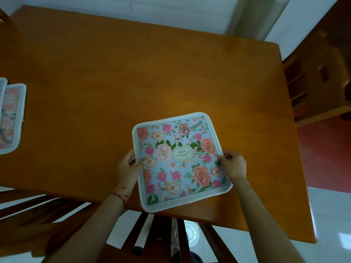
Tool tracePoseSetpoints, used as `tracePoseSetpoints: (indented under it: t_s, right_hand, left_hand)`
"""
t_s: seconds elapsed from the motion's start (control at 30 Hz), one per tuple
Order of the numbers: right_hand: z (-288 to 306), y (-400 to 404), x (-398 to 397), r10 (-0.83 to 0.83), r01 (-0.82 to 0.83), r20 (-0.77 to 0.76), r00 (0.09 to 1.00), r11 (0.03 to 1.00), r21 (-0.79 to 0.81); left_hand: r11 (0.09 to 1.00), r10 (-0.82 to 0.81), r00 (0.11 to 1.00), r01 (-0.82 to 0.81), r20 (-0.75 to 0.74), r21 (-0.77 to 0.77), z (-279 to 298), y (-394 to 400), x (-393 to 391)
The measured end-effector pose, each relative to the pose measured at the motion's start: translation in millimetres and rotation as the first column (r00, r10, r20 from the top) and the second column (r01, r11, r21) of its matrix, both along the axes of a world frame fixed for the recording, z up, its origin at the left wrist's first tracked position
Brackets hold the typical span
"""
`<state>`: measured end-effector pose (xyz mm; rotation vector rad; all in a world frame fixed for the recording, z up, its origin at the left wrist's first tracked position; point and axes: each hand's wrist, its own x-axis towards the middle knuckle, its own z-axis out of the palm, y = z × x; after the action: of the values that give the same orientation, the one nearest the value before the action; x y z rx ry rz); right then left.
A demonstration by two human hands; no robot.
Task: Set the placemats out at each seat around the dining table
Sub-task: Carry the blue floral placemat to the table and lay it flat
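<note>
A floral placemat (176,149), pale blue with pink and peach flowers and a white border, is held over the near edge of the orange wooden dining table (133,73). My left hand (127,170) grips its left edge, thumb on top. My right hand (233,164) grips its right edge. The mat's near corner overhangs the table edge. More floral placemats (13,116) lie at the table's far left, cut off by the frame; I cannot tell how many.
A dark wooden chair back with slats (144,234) stands right below me at the near edge. Another chair (319,80) stands at the right end of the table. White tiled floor and a red floor patch lie to the right.
</note>
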<state>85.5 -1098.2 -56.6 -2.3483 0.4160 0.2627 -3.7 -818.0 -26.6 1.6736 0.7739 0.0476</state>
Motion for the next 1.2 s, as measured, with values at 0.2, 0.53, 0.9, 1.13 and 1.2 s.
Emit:
tracePoseSetpoints:
  t_s: [0.2,0.53,0.9,1.13,1.2]
  right_hand:
    - [5.5,-4.4,-29.2,-0.027,0.026,0.015,1.0,0.999,0.019]
    - [8.8,-3.9,-58.1,-0.052,0.052,0.003,0.999,0.995,0.088]
    - [29.1,4.8,-6.4,-0.085,0.085,-0.005,0.996,0.991,0.101]
    - [23.1,5.0,-5.1,-0.093,0.095,-0.035,0.995,0.992,0.086]
    - [23.0,4.8,-9.0,-0.111,0.114,-0.04,0.993,0.989,0.092]
  left_hand:
    - [0.993,-0.118,0.993,0.119,-0.019,0.009,11.5,4.1,24.8]
    - [0.984,-0.178,0.983,0.178,-0.051,0.007,20.1,7.2,46.7]
    - [0.998,-0.056,0.985,0.055,-0.165,-0.013,-0.5,11.2,-11.0]
    - [0.998,-0.052,0.984,0.047,-0.17,-0.032,-10.1,14.7,-12.8]
    - [0.998,-0.061,0.986,0.06,-0.157,-0.013,-9.8,15.2,-9.0]
